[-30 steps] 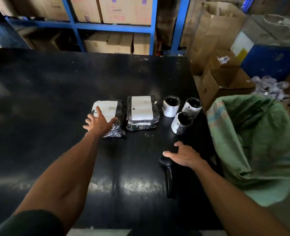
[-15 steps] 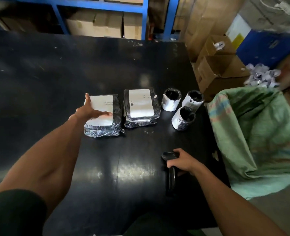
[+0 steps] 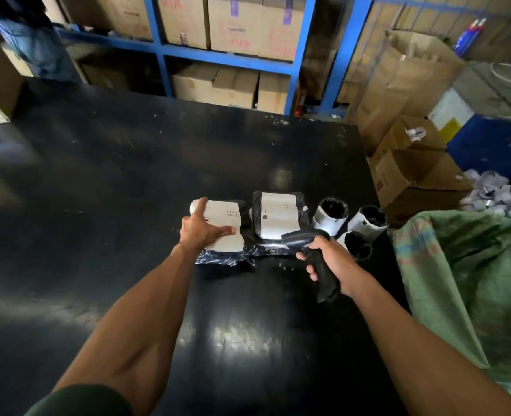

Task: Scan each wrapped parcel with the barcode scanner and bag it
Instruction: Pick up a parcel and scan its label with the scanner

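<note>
The flat parcel in glossy black wrap with a white label (image 3: 222,232) lies on the black table (image 3: 104,181), leftmost in the row. My left hand (image 3: 198,229) is on it, thumb across the label's near part, index finger reaching past the far left corner; fingers spread and pressing, not closed round it. Half a second ago the same hand sat at its left edge, so the hold has shifted onto the top.

Main change: the black pistol-grip barcode scanner (image 3: 311,250), lying flat on the table a moment ago, is now up off the surface. My right hand (image 3: 332,259) is wrapped fully round its handle, head aimed left over the near edge of the second flat black-wrapped parcel with a white label (image 3: 278,217).

Beyond it, three small black rolls banded in white paper (image 3: 330,213) stand in a cluster, touching or nearly so. The green woven sack (image 3: 473,280) gapes at the table's right edge. Whether it holds anything I cannot tell.

Judgement: scanning is about to begin; all five parcels remain on the table unbagged. Next, swing the scanner head left onto the held label.
</note>
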`<state>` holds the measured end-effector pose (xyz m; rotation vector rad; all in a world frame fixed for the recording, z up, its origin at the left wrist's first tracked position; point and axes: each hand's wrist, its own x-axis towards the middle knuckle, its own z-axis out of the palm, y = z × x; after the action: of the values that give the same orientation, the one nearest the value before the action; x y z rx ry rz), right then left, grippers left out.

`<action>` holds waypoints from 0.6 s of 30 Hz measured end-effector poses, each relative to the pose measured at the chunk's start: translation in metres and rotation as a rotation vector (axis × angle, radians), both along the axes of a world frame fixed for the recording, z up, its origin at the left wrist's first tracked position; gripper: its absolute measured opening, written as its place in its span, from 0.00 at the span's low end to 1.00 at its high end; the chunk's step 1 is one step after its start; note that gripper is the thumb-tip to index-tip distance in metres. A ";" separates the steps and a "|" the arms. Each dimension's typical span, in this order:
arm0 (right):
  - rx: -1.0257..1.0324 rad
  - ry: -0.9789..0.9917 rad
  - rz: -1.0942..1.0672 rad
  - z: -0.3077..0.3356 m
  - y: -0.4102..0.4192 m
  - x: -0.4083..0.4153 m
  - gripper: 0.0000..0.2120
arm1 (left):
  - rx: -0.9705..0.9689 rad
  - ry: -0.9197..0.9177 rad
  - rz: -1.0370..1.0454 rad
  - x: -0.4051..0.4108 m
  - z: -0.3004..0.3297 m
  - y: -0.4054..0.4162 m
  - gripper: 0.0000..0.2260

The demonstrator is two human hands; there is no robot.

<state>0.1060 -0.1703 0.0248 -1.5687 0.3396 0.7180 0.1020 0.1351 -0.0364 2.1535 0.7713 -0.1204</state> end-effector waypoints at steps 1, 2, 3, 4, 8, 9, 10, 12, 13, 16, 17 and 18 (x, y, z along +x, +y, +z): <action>-0.004 -0.051 0.011 0.006 0.007 0.002 0.13 | -0.017 -0.012 0.017 -0.005 0.001 -0.004 0.51; 0.003 -0.088 0.021 0.012 0.014 0.001 0.14 | -0.030 -0.025 0.026 -0.011 0.001 -0.008 0.50; 0.015 -0.124 0.032 0.017 0.020 0.000 0.15 | -0.036 -0.047 0.031 -0.017 0.002 -0.011 0.50; 0.026 -0.163 0.039 0.023 0.026 -0.003 0.15 | -0.033 -0.076 0.032 -0.024 0.003 -0.014 0.49; 0.024 -0.301 0.068 0.044 0.044 -0.020 0.16 | 0.038 -0.192 0.020 -0.051 0.007 -0.025 0.48; 0.022 -0.336 0.076 0.048 0.048 -0.024 0.16 | 0.050 -0.226 0.029 -0.057 0.009 -0.029 0.48; 0.017 -0.376 0.084 0.051 0.051 -0.026 0.16 | 0.050 -0.256 0.045 -0.063 0.011 -0.031 0.48; -0.002 -0.455 0.101 0.055 0.056 -0.031 0.13 | 0.029 -0.312 0.086 -0.072 0.014 -0.034 0.49; -0.013 -0.482 0.110 0.057 0.059 -0.033 0.12 | 0.019 -0.339 0.104 -0.076 0.015 -0.034 0.49; -0.055 -0.525 0.143 0.061 0.064 -0.039 0.16 | 0.024 -0.393 0.126 -0.084 0.019 -0.035 0.49; -0.078 -0.537 0.158 0.063 0.065 -0.040 0.18 | 0.029 -0.403 0.131 -0.086 0.020 -0.037 0.49; -0.103 -0.551 0.178 0.064 0.065 -0.042 0.19 | 0.030 -0.413 0.140 -0.088 0.022 -0.038 0.49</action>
<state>0.0643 -0.1053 0.0887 -1.8370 -0.1753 0.3795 0.0142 0.0971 -0.0147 2.0485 0.6778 0.3990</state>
